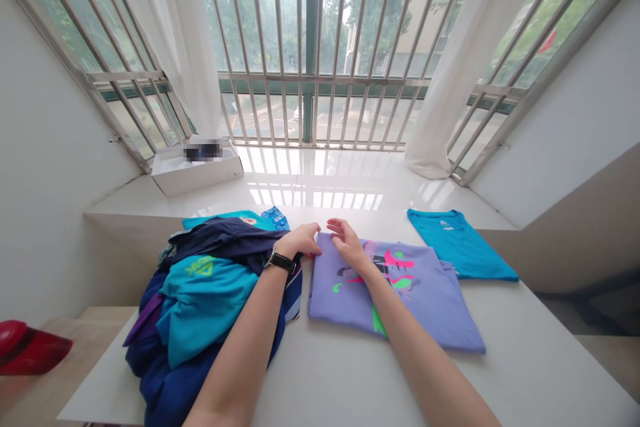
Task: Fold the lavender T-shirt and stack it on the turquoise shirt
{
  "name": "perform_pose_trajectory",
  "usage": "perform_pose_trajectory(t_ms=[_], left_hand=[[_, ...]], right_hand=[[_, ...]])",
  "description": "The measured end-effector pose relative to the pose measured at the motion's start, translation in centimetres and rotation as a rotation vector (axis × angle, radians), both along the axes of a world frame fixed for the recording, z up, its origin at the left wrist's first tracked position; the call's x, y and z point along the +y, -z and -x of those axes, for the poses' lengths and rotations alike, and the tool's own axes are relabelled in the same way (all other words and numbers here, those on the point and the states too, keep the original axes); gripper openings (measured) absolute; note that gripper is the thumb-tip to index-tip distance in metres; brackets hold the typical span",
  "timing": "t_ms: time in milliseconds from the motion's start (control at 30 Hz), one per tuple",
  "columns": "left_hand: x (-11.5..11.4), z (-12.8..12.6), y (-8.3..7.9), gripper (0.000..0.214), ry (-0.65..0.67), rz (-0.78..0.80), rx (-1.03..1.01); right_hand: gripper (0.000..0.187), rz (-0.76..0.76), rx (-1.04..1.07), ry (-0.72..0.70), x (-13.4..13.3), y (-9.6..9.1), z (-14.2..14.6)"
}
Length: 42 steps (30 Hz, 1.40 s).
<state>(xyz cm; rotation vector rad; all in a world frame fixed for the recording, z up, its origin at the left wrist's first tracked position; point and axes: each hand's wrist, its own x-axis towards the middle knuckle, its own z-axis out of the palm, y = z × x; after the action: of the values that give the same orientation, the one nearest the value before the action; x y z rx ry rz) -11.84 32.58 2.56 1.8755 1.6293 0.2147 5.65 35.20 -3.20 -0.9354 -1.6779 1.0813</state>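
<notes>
A folded lavender T-shirt with a pink, green and black print lies flat on the white table in front of me. My left hand, wearing a black watch on its wrist, is at the shirt's far left corner. Its thumb and fingers are apart, and the thumb tip is close to the fabric; whether it touches I cannot tell. Over the same corner area is my right hand, fingers extended and slightly spread, with nothing held. My right forearm crosses above the print and hides part of it.
Left of the shirt is a heap of crumpled clothes, navy, turquoise and purple. A folded blue T-shirt lies at the table's far right. An open white box stands on the window ledge, below barred windows and white curtains.
</notes>
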Motion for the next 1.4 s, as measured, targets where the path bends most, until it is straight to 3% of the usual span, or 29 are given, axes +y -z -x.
perform_pose_trajectory(t_ms=[133, 233, 300, 367, 500, 667, 800, 900, 1033, 1200, 1300, 1400], left_hand=[[-0.5, -1.1, -2.1, 0.037, -0.020, -0.200, 0.125], [-2.0, -3.4, -2.8, 0.032, 0.018, -0.304, 0.158], [-3.3, -5.3, -1.9, 0.038, 0.067, -0.356, 0.178], [-4.5, -6.8, 0.0, 0.058, 0.122, -0.404, 0.234], [-5.8, -7.9, 3.8, 0.074, 0.073, -0.336, 0.282], [-5.8, -7.2, 4.9, 0.076, 0.074, -0.376, 0.275], [-5.2, -6.6, 4.1, 0.070, 0.108, -0.411, 0.293], [-5.5, -6.9, 3.0, 0.067, 0.120, -0.387, 0.337], [-8.8, -9.1, 2.1, 0.067, 0.066, -0.411, 0.364], [-14.1, -11.8, 3.4, 0.077, -0.028, -0.328, 0.279], [-14.6, -11.3, 4.1, 0.076, -0.005, -0.343, 0.248], [-12.8, -9.7, 3.5, 0.070, 0.092, -0.324, 0.228]], right_hand=[[0.028, -0.142, -0.018, 0.119, -1.7, -4.0, -3.5], [0.027, -0.269, -0.228, 0.225, -4.0, -5.0, -8.2], [0.032, -0.312, -0.464, 0.263, -5.2, -3.8, -11.7], [0.044, -0.303, -0.647, 0.276, -5.8, -1.6, -14.8], [0.056, -0.273, -0.879, 0.272, -5.6, 2.6, -18.7], [0.063, -0.258, -1.026, 0.271, -5.5, 3.7, -18.7], [0.063, -0.249, -1.012, 0.317, -5.4, 3.6, -17.9], [0.057, -0.242, -0.890, 0.299, -5.1, 2.9, -18.2], [0.042, -0.256, -0.787, 0.271, -5.2, 1.3, -19.8], [0.033, -0.208, -0.906, 0.200, -7.1, -0.4, -21.3], [0.032, -0.152, -0.940, 0.218, -8.7, -0.8, -21.4], [0.032, -0.102, -0.934, 0.239, -10.2, -0.7, -21.3]])
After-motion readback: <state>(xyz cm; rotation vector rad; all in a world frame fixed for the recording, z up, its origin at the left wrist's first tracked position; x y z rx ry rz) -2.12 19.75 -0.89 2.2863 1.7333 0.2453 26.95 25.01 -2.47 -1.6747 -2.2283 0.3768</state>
